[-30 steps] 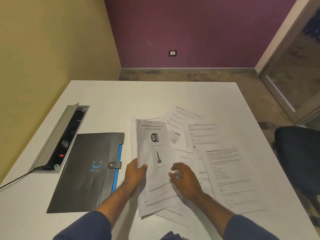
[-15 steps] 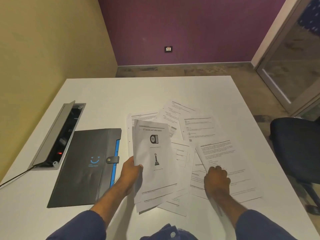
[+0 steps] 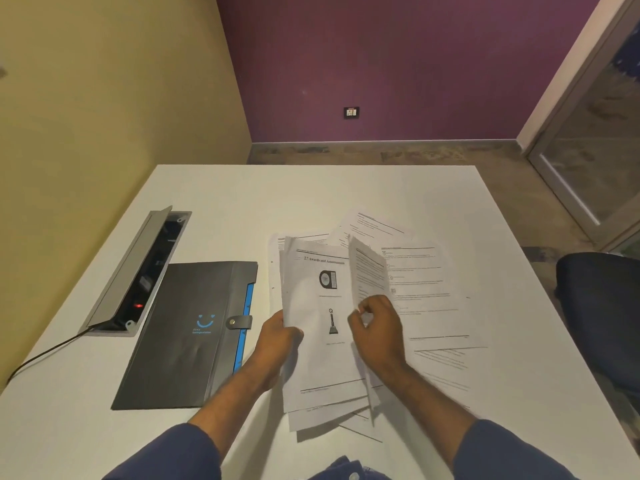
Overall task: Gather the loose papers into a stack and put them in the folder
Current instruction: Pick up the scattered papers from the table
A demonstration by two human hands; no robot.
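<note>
Head view, white matte table point(image 3: 214, 209). The left hand point(image 3: 277, 336) grips the left edge of a thin, partly squared stack of white printed sheets point(image 3: 311, 362), thumb on top; the top page carries a heading and two small dark figures. The right hand point(image 3: 379, 329) pinches a single printed sheet point(image 3: 367, 271) between thumb and fingers, the sheet raised on edge and curling over the stack's right side. More loose white printed papers point(image 3: 426, 296) lie flat and fanned, overlapping, on the table to the right and behind the stack. The dark grey matte folder with a blue edge strip and snap tab point(image 3: 187, 334) lies closed and flat just left of the left hand, apart from the papers. A grey metal cable box with its hinged lid raised point(image 3: 131, 271) sits beside the folder's far left side; a black cable point(image 3: 45, 351) trails from it.
</note>
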